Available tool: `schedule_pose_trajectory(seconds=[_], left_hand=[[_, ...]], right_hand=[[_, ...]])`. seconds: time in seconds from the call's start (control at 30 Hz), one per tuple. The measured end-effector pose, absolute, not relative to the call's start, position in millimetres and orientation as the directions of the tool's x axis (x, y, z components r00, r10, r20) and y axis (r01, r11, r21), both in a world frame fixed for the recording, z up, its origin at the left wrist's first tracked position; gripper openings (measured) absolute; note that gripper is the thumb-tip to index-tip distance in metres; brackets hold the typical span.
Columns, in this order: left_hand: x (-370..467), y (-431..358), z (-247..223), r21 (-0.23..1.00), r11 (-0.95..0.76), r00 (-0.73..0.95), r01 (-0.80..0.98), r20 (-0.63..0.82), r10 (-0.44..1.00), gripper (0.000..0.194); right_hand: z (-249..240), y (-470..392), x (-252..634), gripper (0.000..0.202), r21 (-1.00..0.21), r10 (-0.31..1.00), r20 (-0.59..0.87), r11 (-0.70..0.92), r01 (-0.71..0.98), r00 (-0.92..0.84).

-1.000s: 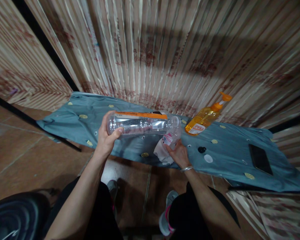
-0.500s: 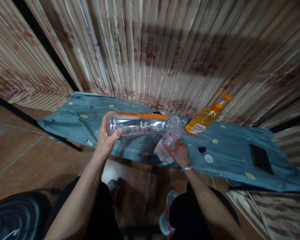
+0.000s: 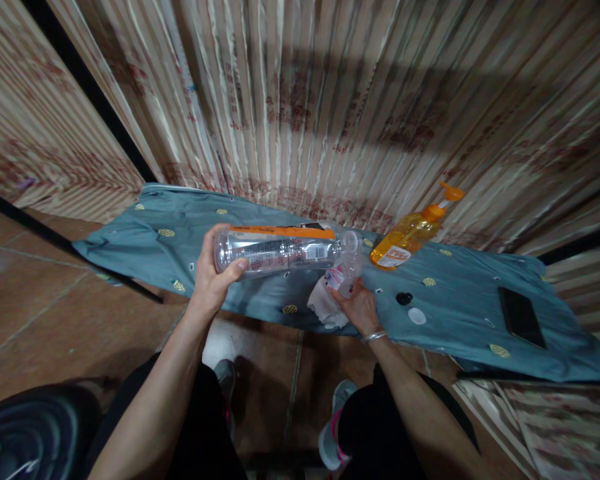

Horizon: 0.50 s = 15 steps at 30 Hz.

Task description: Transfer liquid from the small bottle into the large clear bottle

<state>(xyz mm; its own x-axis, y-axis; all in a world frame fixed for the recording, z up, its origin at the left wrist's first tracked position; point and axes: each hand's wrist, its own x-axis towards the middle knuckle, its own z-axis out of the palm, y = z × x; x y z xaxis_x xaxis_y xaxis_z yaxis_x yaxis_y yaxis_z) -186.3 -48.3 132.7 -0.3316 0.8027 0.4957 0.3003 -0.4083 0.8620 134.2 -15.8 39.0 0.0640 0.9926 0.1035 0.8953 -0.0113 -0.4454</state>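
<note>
A large clear bottle [image 3: 280,250] with an orange-edged label lies nearly level, its base in my left hand [image 3: 217,267] and its neck pointing right. My right hand [image 3: 359,305] is wrapped round a smaller clear bottle [image 3: 347,272] with a pink and white label. The large bottle's mouth meets the top of the small one; whether they touch is unclear. Beside my right hand, a pale crumpled cloth [image 3: 325,305] rests on the table edge. An orange pump bottle [image 3: 403,239] stands behind, to the right.
The narrow table has a teal cloth [image 3: 250,212]. On its right part are a black cap [image 3: 405,299], a white round lid [image 3: 417,316] and a dark phone-like slab [image 3: 521,317]. Black poles and a striped curtain [image 3: 300,120] surround it; a dark round object [image 3: 35,433] is at lower left.
</note>
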Motion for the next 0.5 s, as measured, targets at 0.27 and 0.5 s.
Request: schedule_pose_trajectory(seconds=[0.27, 0.5], left_hand=[[-185.1, -48.7, 134.2, 0.839, -0.427, -0.314, 0.338, 0.528, 0.789, 0.078], [-185.3, -48.9, 133.9, 0.834, -0.429, -0.312, 0.347, 0.534, 0.786, 0.08]], right_hand=[[39.3, -16.4, 134.1, 0.049, -0.425, 0.992, 0.112, -0.002, 0.905, 0.055], [42.1, -16.7, 132.6, 0.052, -0.418, 0.994, 0.086, -0.018, 0.908, 0.06]])
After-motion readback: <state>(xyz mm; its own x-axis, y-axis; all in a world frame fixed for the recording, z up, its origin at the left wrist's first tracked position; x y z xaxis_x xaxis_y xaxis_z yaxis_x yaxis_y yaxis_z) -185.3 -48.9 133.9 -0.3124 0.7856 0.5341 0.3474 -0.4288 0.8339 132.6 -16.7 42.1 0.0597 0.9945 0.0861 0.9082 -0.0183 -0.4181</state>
